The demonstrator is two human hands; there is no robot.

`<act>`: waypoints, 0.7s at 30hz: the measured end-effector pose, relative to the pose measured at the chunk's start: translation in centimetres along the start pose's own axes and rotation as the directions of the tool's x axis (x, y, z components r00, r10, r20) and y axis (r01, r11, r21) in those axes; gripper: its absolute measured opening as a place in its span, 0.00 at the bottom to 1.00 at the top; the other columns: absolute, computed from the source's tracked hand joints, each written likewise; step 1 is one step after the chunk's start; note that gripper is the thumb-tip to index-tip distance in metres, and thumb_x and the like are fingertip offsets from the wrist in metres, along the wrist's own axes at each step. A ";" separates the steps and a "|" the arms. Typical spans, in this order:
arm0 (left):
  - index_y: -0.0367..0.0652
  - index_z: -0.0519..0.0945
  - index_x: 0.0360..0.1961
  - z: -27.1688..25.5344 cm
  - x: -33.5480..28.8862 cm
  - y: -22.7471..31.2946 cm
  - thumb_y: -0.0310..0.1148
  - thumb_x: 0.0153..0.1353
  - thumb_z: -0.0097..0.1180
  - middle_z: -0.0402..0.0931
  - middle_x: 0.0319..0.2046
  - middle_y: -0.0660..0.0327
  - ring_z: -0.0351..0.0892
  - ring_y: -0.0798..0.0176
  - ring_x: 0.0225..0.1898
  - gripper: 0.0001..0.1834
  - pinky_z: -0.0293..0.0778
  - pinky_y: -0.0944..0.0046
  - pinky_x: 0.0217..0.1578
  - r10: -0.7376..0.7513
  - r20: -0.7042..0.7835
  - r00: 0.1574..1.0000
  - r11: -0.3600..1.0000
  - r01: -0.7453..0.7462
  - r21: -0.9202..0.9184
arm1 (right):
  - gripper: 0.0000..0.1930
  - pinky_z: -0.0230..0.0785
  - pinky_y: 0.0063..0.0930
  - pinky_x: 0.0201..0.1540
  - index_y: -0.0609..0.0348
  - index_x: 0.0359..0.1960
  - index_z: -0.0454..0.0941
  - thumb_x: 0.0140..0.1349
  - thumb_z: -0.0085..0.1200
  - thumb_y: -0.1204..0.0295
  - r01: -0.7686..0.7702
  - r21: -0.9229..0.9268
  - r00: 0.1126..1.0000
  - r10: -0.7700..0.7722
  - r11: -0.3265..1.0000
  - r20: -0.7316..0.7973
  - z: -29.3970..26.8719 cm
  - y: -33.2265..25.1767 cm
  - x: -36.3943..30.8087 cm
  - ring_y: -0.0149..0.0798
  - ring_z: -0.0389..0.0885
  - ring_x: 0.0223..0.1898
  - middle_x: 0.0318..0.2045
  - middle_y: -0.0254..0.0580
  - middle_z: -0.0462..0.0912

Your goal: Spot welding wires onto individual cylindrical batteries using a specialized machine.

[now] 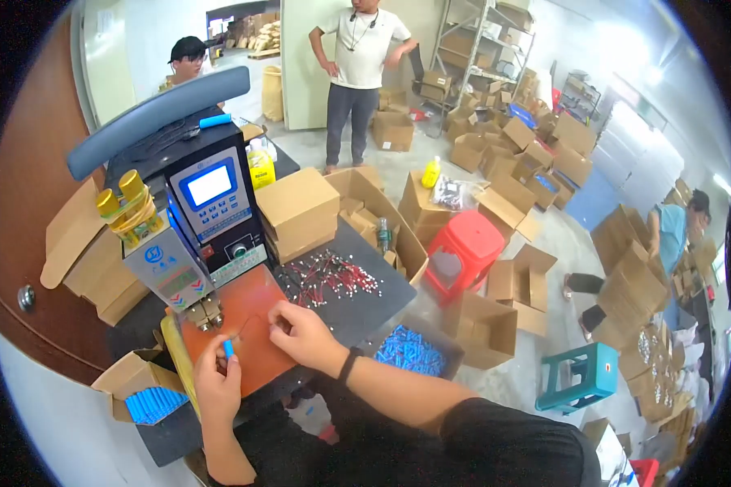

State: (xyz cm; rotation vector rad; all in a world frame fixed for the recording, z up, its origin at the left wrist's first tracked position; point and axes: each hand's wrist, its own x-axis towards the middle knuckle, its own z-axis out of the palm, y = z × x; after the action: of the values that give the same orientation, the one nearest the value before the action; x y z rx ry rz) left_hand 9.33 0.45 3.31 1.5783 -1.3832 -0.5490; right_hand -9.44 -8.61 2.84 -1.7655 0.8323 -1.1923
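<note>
My left hand (pixel 219 377) is closed on a small blue cylindrical battery cell (pixel 229 349), held upright between thumb and fingers. Thumb and fingertips of my right hand (pixel 302 334) pinch a thin dark wire (pixel 253 318) that runs toward the cell; whether it touches the cell I cannot tell. Both hands are over an orange-brown mat (pixel 256 284). Just beyond them stands a spot-welding machine (pixel 240 213) with a lit screen, its grey head's metal electrode blocks (pixel 203 313) close to my left hand. Red and black wire leads with white ends (pixel 333 276) lie heaped beyond my right hand.
An open carton of blue cells (pixel 153 404) sits at the left, and a grey bin of loose blue cells (pixel 412 351) at the right. Cartons (pixel 298 213) border the table's far side. A red stool (pixel 464 247) and a green stool (pixel 578 377) stand on the floor. Other people are farther off.
</note>
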 end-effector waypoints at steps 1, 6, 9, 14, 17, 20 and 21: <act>0.39 0.73 0.55 0.0 0.0 0.5 0.19 0.62 0.53 0.64 0.30 0.69 0.63 0.75 0.30 0.19 0.62 0.73 0.33 -0.023 0.007 1.000 0.999 0.023 -0.034 | 0.07 0.68 0.27 0.31 0.62 0.35 0.72 0.56 0.56 0.76 0.004 0.012 1.000 -0.004 1.000 0.001 -0.1 0.1 0.0 0.32 0.74 0.26 0.25 0.41 0.74; 0.41 0.68 0.56 0.2 0.0 1.0 0.18 0.60 0.55 0.63 0.28 0.69 0.61 0.75 0.29 0.23 0.61 0.73 0.33 -0.014 -0.036 0.999 0.986 0.008 -0.169 | 0.07 0.68 0.30 0.30 0.63 0.34 0.71 0.56 0.55 0.77 0.044 0.034 0.999 -0.044 0.998 -0.015 0.1 0.3 0.0 0.39 0.74 0.24 0.24 0.45 0.74; 0.42 0.64 0.58 0.3 -0.3 0.6 0.18 0.59 0.57 0.61 0.28 0.69 0.61 0.74 0.30 0.26 0.60 0.73 0.34 0.024 -0.092 0.995 0.980 -0.041 -0.193 | 0.07 0.69 0.30 0.30 0.64 0.34 0.71 0.56 0.56 0.77 0.030 0.037 0.999 -0.029 0.999 -0.028 0.3 0.3 -0.1 0.39 0.75 0.24 0.24 0.45 0.74; 0.42 0.64 0.56 0.5 -0.2 0.4 0.18 0.59 0.57 0.61 0.28 0.68 0.61 0.74 0.31 0.25 0.60 0.71 0.35 0.001 -0.110 0.994 0.978 -0.024 -0.205 | 0.07 0.69 0.31 0.31 0.63 0.34 0.71 0.56 0.55 0.76 0.013 0.008 1.000 -0.013 1.000 -0.004 -0.1 0.4 0.1 0.39 0.76 0.25 0.23 0.45 0.74; 0.42 0.64 0.56 0.6 -0.2 0.2 0.18 0.58 0.57 0.62 0.28 0.68 0.62 0.73 0.31 0.26 0.60 0.72 0.34 -0.014 -0.135 0.991 0.976 -0.016 -0.218 | 0.07 0.70 0.31 0.31 0.62 0.34 0.71 0.57 0.55 0.76 -0.015 0.028 1.000 0.015 0.999 0.021 -0.2 0.3 0.0 0.39 0.76 0.25 0.24 0.45 0.74; 0.43 0.63 0.56 0.5 -0.4 0.3 0.17 0.56 0.57 0.62 0.28 0.68 0.62 0.73 0.31 0.27 0.59 0.72 0.34 0.011 -0.189 0.982 0.987 -0.041 -0.158 | 0.06 0.67 0.28 0.29 0.61 0.35 0.72 0.57 0.56 0.76 -0.003 0.018 1.000 0.003 1.000 0.024 -0.2 -0.1 0.0 0.32 0.74 0.25 0.23 0.40 0.73; 0.43 0.63 0.56 0.4 -0.4 -0.1 0.16 0.55 0.56 0.63 0.29 0.67 0.63 0.73 0.31 0.28 0.59 0.71 0.34 -0.036 -0.181 0.983 0.978 -0.003 -0.207 | 0.07 0.67 0.28 0.29 0.60 0.36 0.72 0.58 0.56 0.75 0.010 0.025 0.999 -0.011 1.000 0.031 -0.1 0.2 0.0 0.32 0.73 0.24 0.23 0.39 0.72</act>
State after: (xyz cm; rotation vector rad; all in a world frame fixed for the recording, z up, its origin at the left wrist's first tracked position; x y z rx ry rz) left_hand 8.88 0.68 2.96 1.4350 -1.1377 -0.5255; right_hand -9.59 -8.75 2.65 -1.7657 0.7874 -1.1742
